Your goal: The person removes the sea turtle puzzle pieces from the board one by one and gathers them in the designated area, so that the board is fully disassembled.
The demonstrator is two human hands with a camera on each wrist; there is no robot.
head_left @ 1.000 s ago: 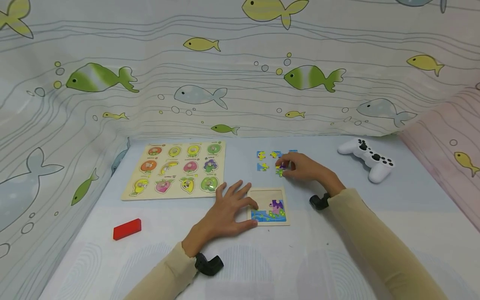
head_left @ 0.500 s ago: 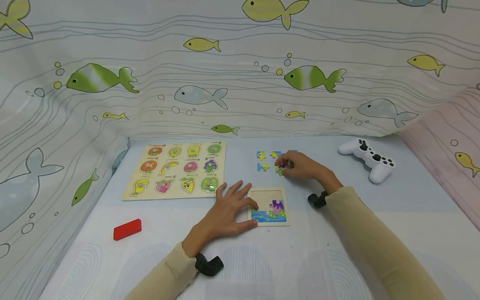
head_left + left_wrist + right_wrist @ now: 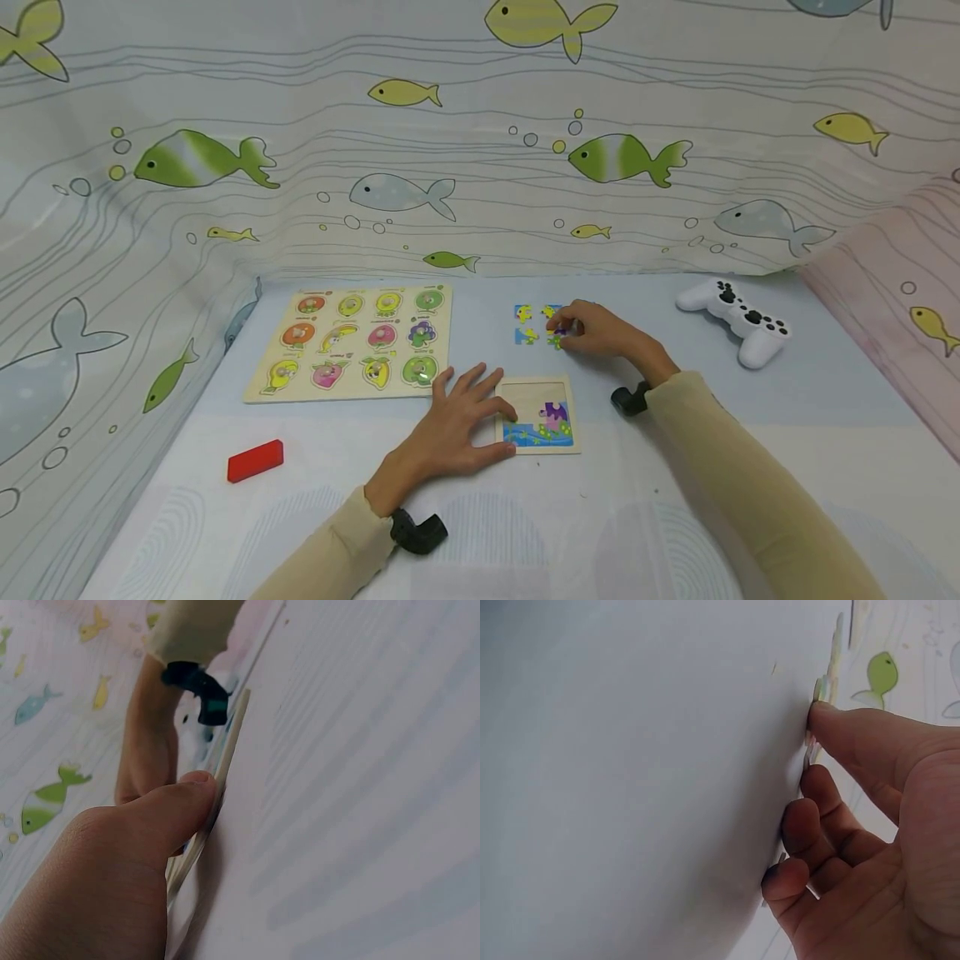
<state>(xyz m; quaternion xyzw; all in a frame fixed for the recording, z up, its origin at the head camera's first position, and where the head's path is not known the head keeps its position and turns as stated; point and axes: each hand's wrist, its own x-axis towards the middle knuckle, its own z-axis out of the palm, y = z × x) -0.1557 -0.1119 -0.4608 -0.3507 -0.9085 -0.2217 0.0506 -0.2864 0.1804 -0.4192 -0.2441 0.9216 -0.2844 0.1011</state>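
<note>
Nearest, the left hand (image 3: 457,425) spreads loosely, thumb and forefinger touching the left side of the puzzle frame (image 3: 547,451), which lies flat on the counter (image 3: 637,500). Just beyond the frame's right half, the right hand (image 3: 596,329) bends its grip over a purple piece (image 3: 555,340), thumb and forefinger nearly closed; whether they pinch it I cannot tell. Partly covered, the piece shows no clear long axis. Three loose pieces (image 3: 527,336) sit left of and beyond it.
</note>
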